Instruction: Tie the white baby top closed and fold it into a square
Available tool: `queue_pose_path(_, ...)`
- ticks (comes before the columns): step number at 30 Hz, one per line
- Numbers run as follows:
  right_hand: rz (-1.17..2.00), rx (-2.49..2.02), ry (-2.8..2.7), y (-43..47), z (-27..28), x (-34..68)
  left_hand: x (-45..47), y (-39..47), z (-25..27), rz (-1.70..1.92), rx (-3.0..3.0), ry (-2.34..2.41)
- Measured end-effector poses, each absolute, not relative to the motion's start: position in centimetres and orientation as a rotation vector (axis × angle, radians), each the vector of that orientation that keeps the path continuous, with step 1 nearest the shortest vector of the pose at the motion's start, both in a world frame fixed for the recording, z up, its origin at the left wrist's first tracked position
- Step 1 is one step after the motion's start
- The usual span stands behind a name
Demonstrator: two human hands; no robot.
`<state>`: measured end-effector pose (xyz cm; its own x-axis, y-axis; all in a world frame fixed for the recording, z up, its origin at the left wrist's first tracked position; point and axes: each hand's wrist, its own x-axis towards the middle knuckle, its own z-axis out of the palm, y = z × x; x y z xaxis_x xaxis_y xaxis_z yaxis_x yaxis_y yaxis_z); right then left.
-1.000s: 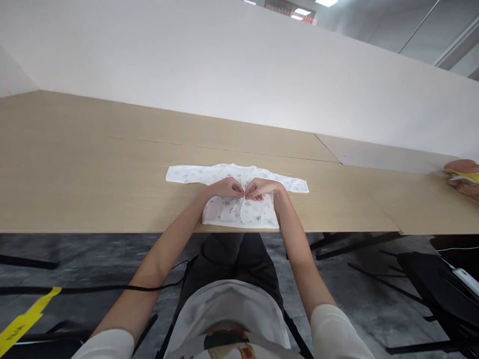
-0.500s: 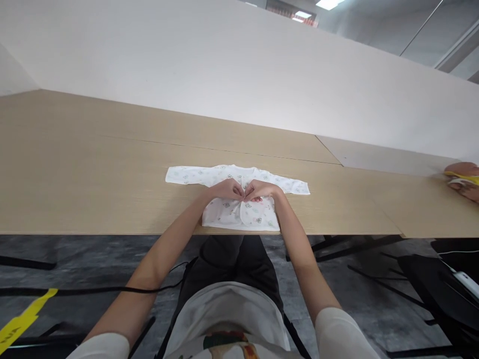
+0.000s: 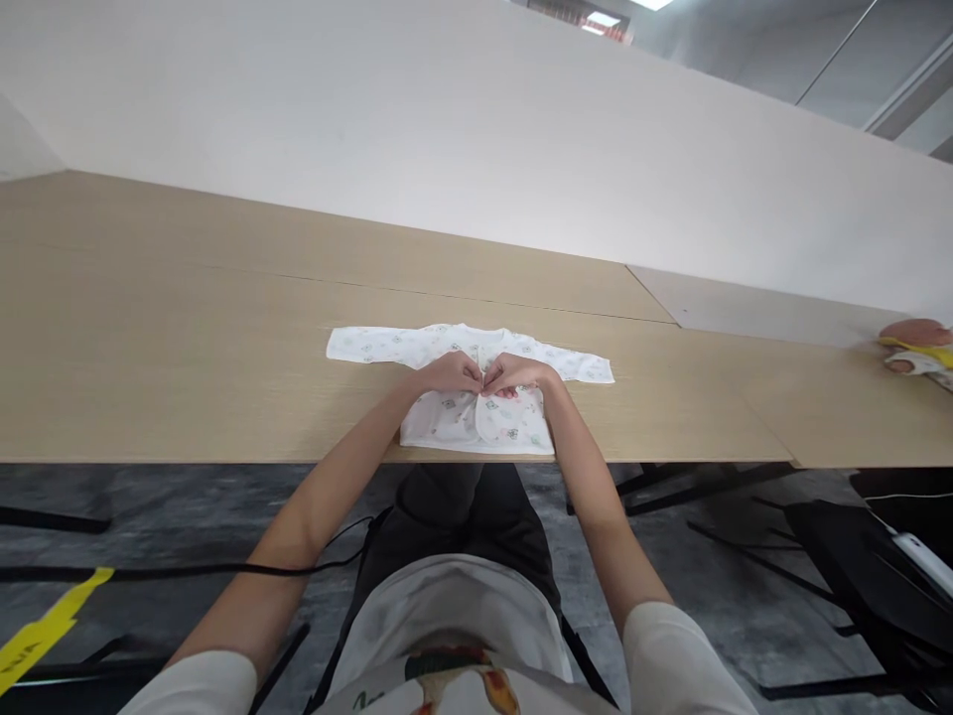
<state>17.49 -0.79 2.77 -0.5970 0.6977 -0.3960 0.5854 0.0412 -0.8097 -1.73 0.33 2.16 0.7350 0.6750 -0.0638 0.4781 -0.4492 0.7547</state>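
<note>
A small white baby shirt with a scattered print lies on the wooden table, its long sleeves stretched out to both sides. Its neckline faces away from me and its hem lies close to the table's front edge. My left hand pinches the front opening of the shirt from the left, about halfway down. From the right, my right hand pinches the same spot, fingertips meeting those of the left. The cloth gathers slightly under the fingers. Whatever small fastening may be between the fingertips is hidden.
The table runs wide to both sides, with a white partition behind it. At the far right edge lies a bundle with yellow and white parts. A black chair holding a white device stands below right. A black cable crosses at left.
Both hands keep pinching the shirt's front at the same place, with hardly any finger movement. The whole view has shifted slightly.
</note>
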Motion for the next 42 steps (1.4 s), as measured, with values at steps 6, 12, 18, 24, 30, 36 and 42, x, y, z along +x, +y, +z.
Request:
queue_pose_path(6,1.575,-1.327,-2.242,-0.9,3.0,17.3,-1.4,0.3,1.8,0.338,2.150,0.962)
queue_pose_path(12,1.528,-1.347,-2.271,-1.0,3.1,17.4,-1.4,0.3,1.3,0.476,2.157,1.016)
queue_pose_path(18,1.530,-1.340,-2.265,-0.8,3.1,17.5,-1.9,0.5,1.5,0.312,2.150,0.894)
queue_pose_path(24,1.509,-1.334,-2.273,-1.0,3.4,17.6,-2.0,0.9,1.1,0.278,2.180,0.929)
queue_pose_path(30,1.513,-1.307,-2.273,-1.3,3.8,18.0,-2.1,0.9,1.6,0.248,2.135,0.927)
queue_pose_path(36,1.531,-1.245,-2.278,-1.1,3.7,18.2,-1.9,0.7,1.5,0.327,2.074,0.870)
queue_pose_path(42,1.545,-1.299,-2.276,-1.1,3.5,17.9,-1.7,0.8,0.9,0.335,2.107,0.913)
